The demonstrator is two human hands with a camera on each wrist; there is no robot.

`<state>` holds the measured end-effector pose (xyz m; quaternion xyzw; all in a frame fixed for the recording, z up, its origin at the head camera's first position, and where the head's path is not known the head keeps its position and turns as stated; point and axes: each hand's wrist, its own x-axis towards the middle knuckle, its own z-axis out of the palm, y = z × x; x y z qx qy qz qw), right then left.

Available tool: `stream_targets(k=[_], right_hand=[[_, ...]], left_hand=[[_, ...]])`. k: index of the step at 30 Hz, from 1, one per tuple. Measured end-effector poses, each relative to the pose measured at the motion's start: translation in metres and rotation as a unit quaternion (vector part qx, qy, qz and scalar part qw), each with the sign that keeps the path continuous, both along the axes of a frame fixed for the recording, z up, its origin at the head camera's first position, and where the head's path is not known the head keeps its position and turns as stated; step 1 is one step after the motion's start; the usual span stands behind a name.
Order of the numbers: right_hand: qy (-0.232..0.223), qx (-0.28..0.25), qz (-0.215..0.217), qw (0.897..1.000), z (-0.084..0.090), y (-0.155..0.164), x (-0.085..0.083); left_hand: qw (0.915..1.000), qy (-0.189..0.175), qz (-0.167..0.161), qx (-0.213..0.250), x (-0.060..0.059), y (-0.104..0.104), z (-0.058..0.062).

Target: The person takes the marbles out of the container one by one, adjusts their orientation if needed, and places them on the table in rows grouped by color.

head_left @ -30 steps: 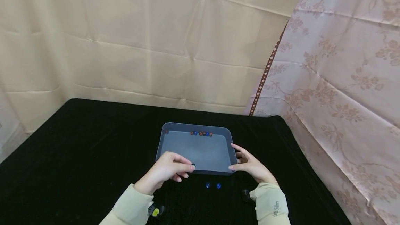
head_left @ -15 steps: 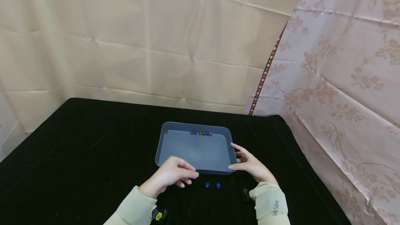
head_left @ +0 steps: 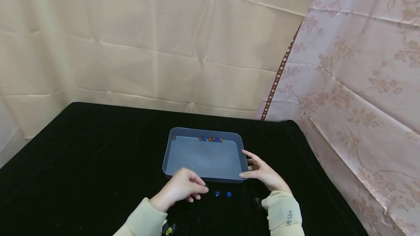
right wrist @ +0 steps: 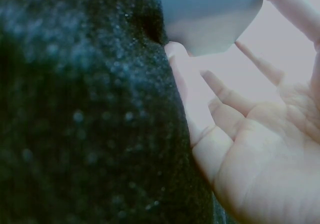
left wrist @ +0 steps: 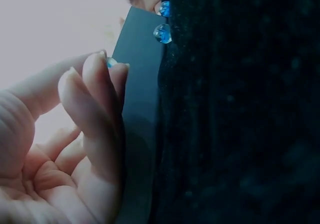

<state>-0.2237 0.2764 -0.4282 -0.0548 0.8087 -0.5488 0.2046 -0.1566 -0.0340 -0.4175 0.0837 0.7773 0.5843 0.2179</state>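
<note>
A grey tray [head_left: 203,131] sits on the black cloth; a row of red and blue marbles [head_left: 211,139] lies against its far wall, and one more marble [head_left: 174,137] rests in the far left corner. Two blue marbles [head_left: 217,193] lie on the cloth just before the near wall, seen also in the left wrist view [left wrist: 162,33]. My left hand [head_left: 203,188] is low beside them and pinches a small marble [left wrist: 111,62] at its fingertips, close to the tray wall [left wrist: 140,84]. My right hand [head_left: 244,163] touches the tray's near right corner [right wrist: 210,14] with straight fingers [right wrist: 225,96].
The black cloth [head_left: 82,156] covers the whole table, with bare room left and right of the tray. Beige sheets [head_left: 164,46] hang behind, and a flowered curtain [head_left: 361,83] closes the right side near the table's edge.
My left hand has come back from the tray's near rim and down toward the cloth beside the two blue marbles. The right hand and the tray have stayed put.
</note>
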Motion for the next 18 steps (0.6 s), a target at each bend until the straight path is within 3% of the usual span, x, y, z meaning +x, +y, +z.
stream_targets(k=[18], right_hand=[[-0.004,-0.009,0.000,1.000,-0.0010,-0.0007,-0.0001]], left_hand=[[0.9986,0.012,-0.013,-0.051,0.0044,0.0010,0.0000]])
